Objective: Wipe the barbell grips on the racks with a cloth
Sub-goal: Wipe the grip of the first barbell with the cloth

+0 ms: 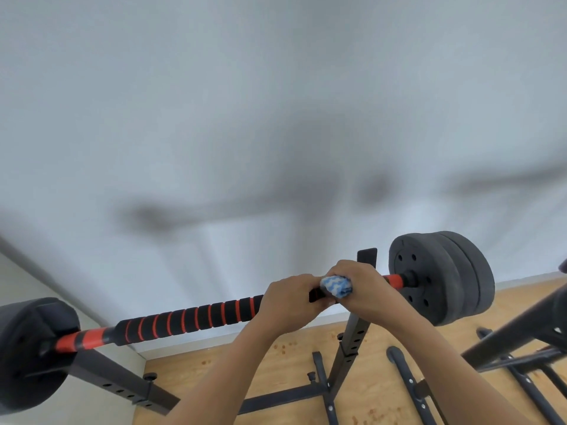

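Note:
A barbell lies across a black rack, its grip [190,319] padded in black foam with red rings. Black weight plates sit at the right end [445,277] and the left end [27,354]. My left hand [291,305] is curled round the bar just right of the foam grip. My right hand [365,289] wraps a blue and white cloth [336,286] around the bar, between my left hand and the right plates. Both hands hide the bar section under them.
The right rack upright [352,335] stands directly below my right hand, its base bars spread on the wooden floor [276,372]. The left upright [122,384] slants at lower left. More black frame tubes [515,342] lie at the right. A white wall [276,118] is close behind.

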A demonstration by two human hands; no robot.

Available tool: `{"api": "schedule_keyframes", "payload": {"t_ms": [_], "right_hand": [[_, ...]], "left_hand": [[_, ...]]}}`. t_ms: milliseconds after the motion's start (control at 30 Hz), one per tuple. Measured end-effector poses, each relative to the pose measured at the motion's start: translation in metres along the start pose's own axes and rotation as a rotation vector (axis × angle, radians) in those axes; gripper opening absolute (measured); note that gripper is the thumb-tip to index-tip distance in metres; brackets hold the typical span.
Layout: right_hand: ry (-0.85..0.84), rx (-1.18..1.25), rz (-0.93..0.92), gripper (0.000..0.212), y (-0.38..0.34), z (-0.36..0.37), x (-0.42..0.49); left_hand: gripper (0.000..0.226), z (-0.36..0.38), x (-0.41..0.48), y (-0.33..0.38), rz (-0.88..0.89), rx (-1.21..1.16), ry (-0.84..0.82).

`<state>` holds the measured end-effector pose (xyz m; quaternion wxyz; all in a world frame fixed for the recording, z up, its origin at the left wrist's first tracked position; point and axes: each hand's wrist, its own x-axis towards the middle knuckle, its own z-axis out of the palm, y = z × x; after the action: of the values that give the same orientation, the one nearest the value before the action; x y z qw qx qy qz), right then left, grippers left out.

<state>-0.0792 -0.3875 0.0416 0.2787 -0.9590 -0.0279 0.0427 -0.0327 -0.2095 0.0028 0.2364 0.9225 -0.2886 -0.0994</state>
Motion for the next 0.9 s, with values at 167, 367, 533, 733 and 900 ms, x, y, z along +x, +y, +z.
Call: {"api": "schedule_keyframes", "payload": {"t_ms": [167,367,533,733,900], "right_hand": [[0.004,-0.064,0.055,0.023,-0.002,0.002,0.006],[0.008,-0.084,0.136,0.029,-0.008,0.006,0.009],[0.004,-0.139,0.136,0.025,-0.015,0.009,0.010],[0.034,-0.103,0.142,0.026,-0.013,0.012,0.002],[-0.024,-0.077,0.094,0.020,-0.010,0.007,-0.004]], "left_hand": [[0.031,0.000,0.000,0.003,-0.045,-0.045,0.065],[0.029,0.000,-0.003,0.009,-0.097,-0.081,0.100],[0.024,0.011,-0.016,0.018,-0.082,0.001,0.226],[0.024,0.013,-0.018,0.029,-0.097,0.048,0.210],[0.062,-0.021,0.007,0.008,-0.229,0.245,-0.331]]}}
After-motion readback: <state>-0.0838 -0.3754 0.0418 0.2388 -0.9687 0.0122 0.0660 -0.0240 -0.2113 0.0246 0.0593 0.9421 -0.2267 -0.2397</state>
